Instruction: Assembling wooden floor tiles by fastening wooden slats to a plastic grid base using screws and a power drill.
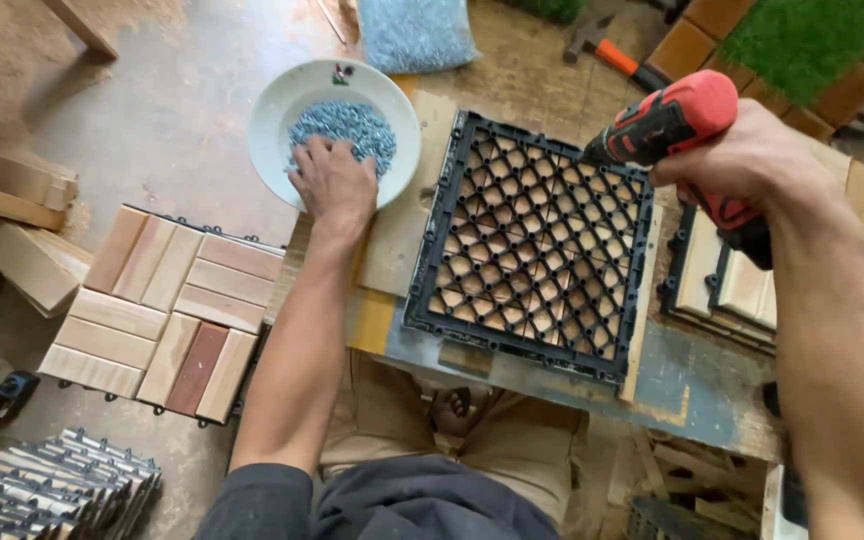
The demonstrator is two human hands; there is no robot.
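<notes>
My left hand (pixel 333 183) reaches into a white bowl (pixel 282 95) filled with small grey screws (pixel 352 122), fingers curled into the pile. My right hand (pixel 742 160) grips a red and black cordless drill (pixel 667 120), its tip pointing down at the top right corner of a black plastic grid tile base (pixel 532 240). The grid lies face-up over wooden slats on a worn work board (pixel 712 390) in front of me.
A finished wooden slat tile (pixel 167 315) lies on the floor at left, with loose wood blocks (pixel 22 220) beyond it. Stacked black grids (pixel 52 490) sit bottom left. A bag of screws (pixel 414 32) and a hammer (pixel 612 50) lie at the top. More tiles (pixel 727 285) rest at right.
</notes>
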